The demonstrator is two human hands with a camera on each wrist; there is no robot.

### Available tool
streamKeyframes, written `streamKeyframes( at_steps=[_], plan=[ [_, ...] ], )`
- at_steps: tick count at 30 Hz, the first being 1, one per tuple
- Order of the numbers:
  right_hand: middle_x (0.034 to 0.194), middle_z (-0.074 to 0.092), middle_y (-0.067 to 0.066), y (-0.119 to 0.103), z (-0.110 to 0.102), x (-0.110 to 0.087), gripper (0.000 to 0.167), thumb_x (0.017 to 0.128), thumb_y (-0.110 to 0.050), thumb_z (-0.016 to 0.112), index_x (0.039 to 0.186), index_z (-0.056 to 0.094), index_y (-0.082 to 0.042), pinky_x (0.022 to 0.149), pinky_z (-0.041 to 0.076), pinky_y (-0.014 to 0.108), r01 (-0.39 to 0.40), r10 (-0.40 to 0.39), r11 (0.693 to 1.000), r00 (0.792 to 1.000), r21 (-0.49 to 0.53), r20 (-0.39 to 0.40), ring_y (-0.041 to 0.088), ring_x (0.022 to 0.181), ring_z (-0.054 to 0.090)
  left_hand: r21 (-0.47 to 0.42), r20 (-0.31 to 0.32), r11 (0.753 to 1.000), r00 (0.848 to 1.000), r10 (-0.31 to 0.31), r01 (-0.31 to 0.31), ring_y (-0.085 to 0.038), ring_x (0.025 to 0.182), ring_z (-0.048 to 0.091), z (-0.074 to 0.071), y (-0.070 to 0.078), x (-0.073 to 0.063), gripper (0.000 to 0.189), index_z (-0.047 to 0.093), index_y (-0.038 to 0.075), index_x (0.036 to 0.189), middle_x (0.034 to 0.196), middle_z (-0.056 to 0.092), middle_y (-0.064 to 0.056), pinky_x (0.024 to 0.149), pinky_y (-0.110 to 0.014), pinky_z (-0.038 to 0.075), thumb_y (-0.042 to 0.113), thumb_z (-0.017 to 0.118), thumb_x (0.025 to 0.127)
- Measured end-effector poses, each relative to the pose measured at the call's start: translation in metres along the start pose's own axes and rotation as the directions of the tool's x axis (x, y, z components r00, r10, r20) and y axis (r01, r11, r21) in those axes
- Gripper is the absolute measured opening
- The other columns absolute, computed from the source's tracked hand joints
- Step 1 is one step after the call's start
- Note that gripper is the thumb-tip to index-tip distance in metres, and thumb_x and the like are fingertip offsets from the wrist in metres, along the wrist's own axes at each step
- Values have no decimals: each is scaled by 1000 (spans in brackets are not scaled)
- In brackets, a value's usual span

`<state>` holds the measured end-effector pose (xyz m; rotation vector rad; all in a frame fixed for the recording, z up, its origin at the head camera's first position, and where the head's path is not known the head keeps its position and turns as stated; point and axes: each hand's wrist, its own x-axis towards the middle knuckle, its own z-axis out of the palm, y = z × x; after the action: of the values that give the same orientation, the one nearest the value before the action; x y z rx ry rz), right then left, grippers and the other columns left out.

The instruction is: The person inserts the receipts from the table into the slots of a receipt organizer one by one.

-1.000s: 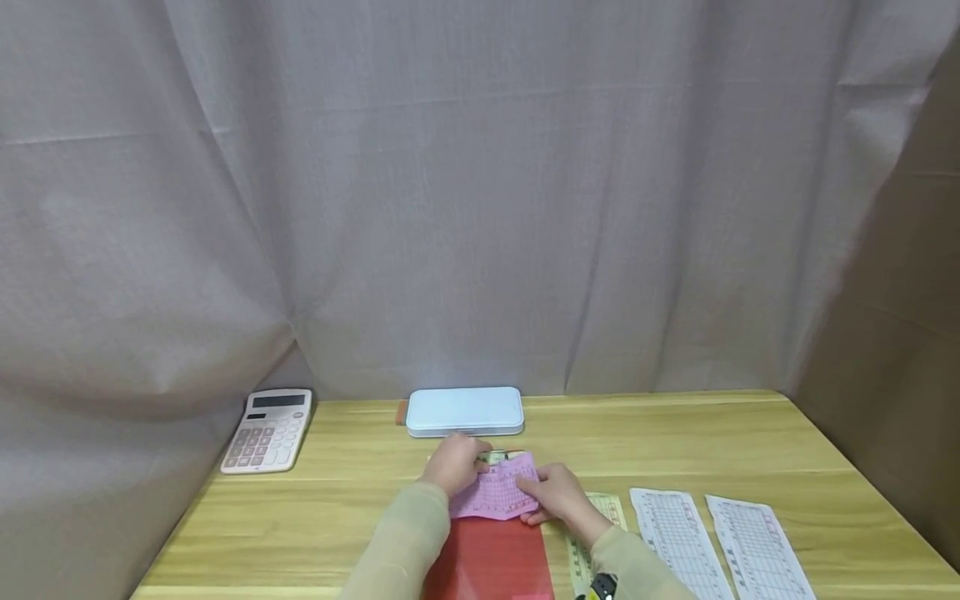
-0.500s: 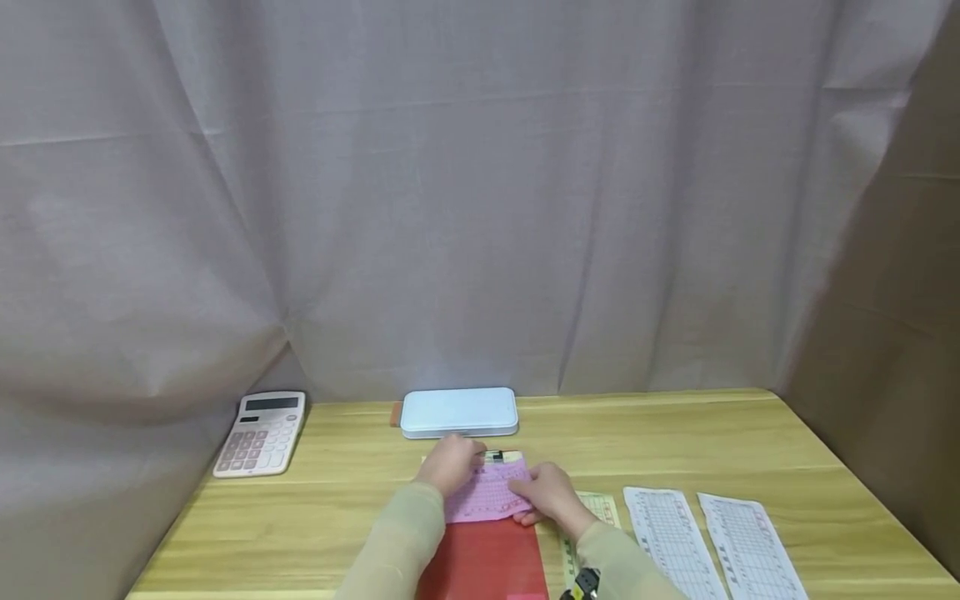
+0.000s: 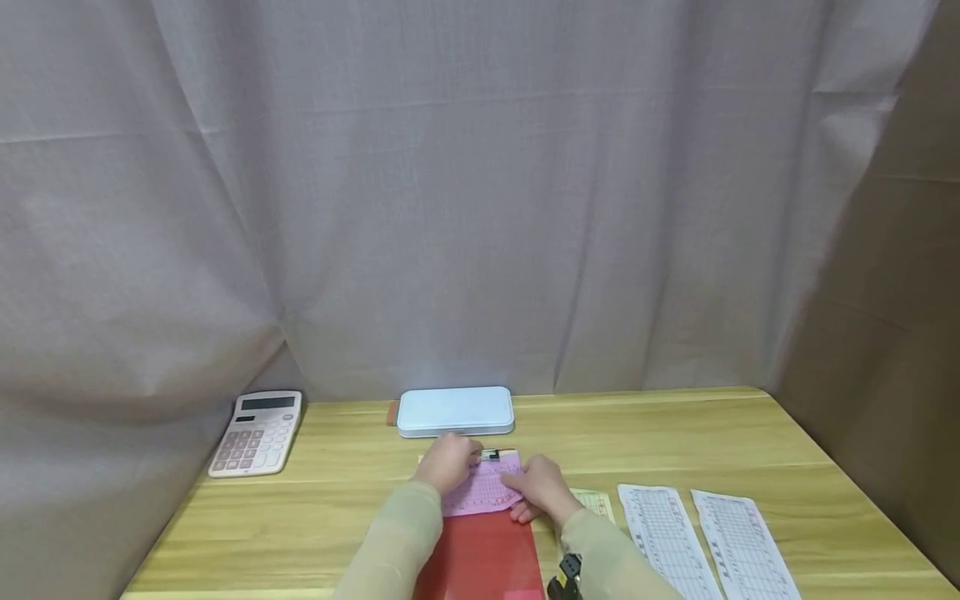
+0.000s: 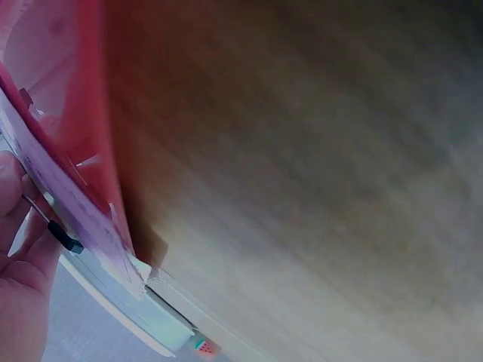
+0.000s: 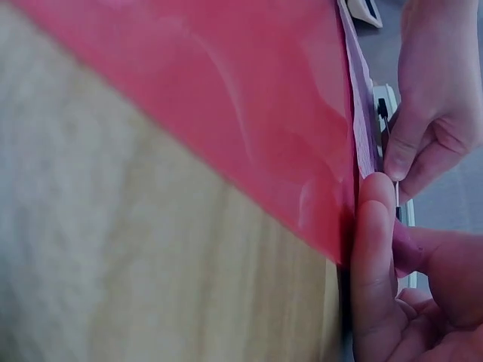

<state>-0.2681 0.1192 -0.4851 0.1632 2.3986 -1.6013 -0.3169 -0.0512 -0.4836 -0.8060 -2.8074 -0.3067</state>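
A red folder [image 3: 483, 557] lies in front of me, with a pink printed slip [image 3: 483, 489] across its far end. My left hand [image 3: 446, 463] is at the folder's top edge, its thumb and fingers pinching a wire clip with black ends [image 4: 64, 236]. From the right, my right hand [image 3: 546, 488] pinches the slip's right edge, thumb on top and fingers beneath. In the right wrist view, the fingers [image 5: 371, 241] lie along the corner of the red folder [image 5: 249, 90], close to the left hand [image 5: 438, 113]. The slip's far edge lies by the clip.
A pale flat case [image 3: 455, 410] stands just beyond the folder. A calculator [image 3: 257, 433] sits at the far left. Right of the folder lie a yellow slip [image 3: 596, 504], partly under the right sleeve, and two white slips [image 3: 667, 537]. A grey curtain [image 3: 480, 208] hangs behind.
The pink slip has flattened and moved up the folder toward the clip, the right hand going with it. The left hand stays at the top edge. The view has shifted slightly.
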Motion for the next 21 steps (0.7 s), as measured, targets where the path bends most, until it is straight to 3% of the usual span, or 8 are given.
streamKeyframes(
  at_steps=[9,21],
  plan=[
    [50,60,11,-1,1,4,25,89,-15,64,71,51,-2,38,51,26,-21,20,1000,999,-23,-27,13,37,58,-3,12,1000,1000,-10,10,-15,77,66,-3,2,-1,7,73,17,86,78,69,5,75,-29,54,13,73,80],
    [47,60,10,-1,1,3,29,90,-18,63,70,55,2,38,51,29,-23,21,999,999,-48,-42,14,36,58,-15,32,999,999,-42,43,-16,87,68,-3,5,-1,15,75,15,97,89,73,2,82,-30,54,13,72,82]
  ],
)
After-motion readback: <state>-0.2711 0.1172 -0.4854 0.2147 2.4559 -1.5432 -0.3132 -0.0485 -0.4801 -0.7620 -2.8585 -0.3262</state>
